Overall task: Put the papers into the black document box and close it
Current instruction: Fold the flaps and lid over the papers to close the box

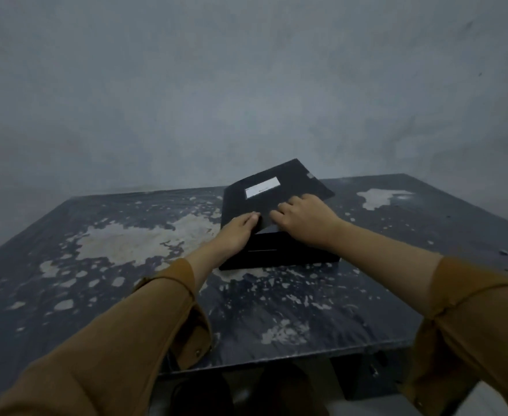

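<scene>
Head view: both hands lay on the black box (276,235) on the table (126,244).
Left hand (237,232) lay flat with fingers together at the lid's near edge. Right hand (303,217) pressed down on the lid, fingers spread, gripping nothing. A white label (261,188) showed on the tilted lid. Brown sleeves (144,319) covered both forearms.

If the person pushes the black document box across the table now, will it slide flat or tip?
The black document box lies broad and low on the table, so it would likely slide, not tip. Its lid looks stiff but stands raised at the far edge, so it may flap. The left hand and right hand press on it.
</scene>
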